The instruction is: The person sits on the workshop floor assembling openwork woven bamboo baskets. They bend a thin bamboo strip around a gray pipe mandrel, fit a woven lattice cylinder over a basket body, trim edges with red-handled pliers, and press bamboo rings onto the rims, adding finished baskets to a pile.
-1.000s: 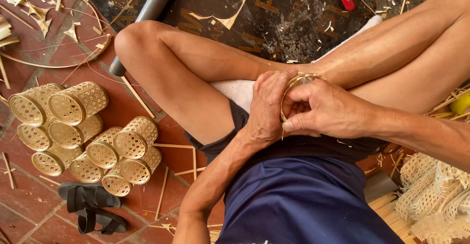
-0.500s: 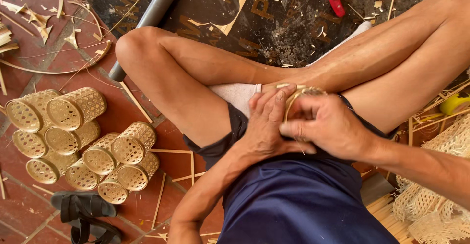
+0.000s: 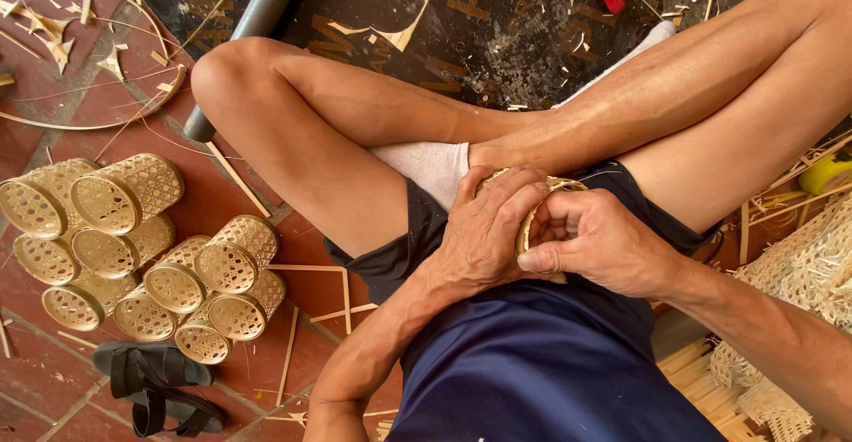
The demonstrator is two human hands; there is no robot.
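Many woven baskets (image 3: 133, 247) on red tile floor (image 3: 53, 389).

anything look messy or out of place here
Yes, mildly. Bamboo slivers and shavings lie scattered over the red tile floor, and the woven cylinders sit tumbled on their sides. Both hands, left hand and right hand, grip a small woven ring normally.

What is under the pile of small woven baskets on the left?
The woven baskets lie on red floor tiles, with thin bamboo strips and black sandals beside them. Whatever lies directly beneath the pile is covered.
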